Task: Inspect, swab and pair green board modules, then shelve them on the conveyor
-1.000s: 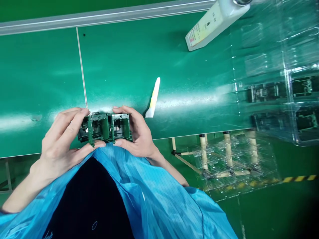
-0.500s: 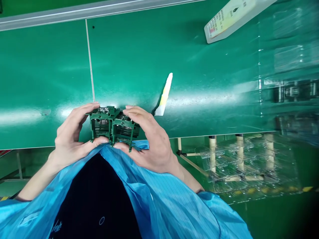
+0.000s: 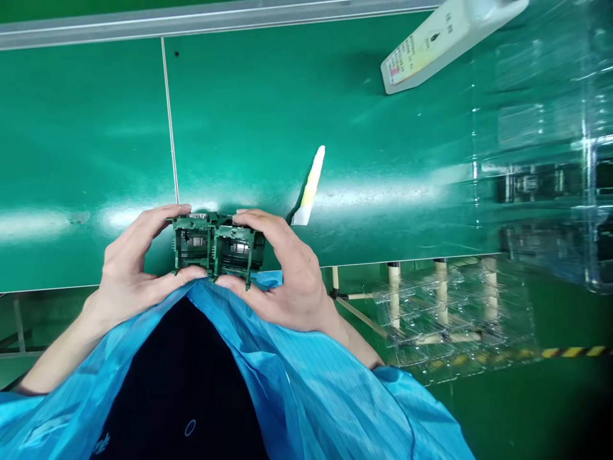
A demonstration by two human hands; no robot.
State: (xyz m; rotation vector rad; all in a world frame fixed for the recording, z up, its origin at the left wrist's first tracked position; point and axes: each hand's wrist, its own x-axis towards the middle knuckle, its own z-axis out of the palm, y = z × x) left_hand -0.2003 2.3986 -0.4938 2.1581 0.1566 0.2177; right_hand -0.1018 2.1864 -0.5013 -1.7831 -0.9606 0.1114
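Note:
Two dark green plastic frames with metal parts inside are held side by side at the table's front edge, close to my body. My left hand [image 3: 136, 259] is closed around the left green frame [image 3: 192, 246], fingers over its far side and thumb along the near side. Around the right green frame [image 3: 235, 250] my right hand [image 3: 282, 268] is closed in the same way. The frames touch each other along their inner sides; whether they are joined I cannot tell. Their open sides face up toward me.
On the green table [image 3: 268, 96] lies a white and yellow tapered object [image 3: 311, 188], right of my hands. A white labelled plastic bottle [image 3: 431, 48] is at the back right. Clear plastic trays [image 3: 541, 185] are at the right, with more clear trays [image 3: 454, 319] below table height.
The two green frames have tilted slightly, so more of their hollow insides shows. Both hands keep their grip. The whole view has shifted a little, with the bottle and trays appearing further left.

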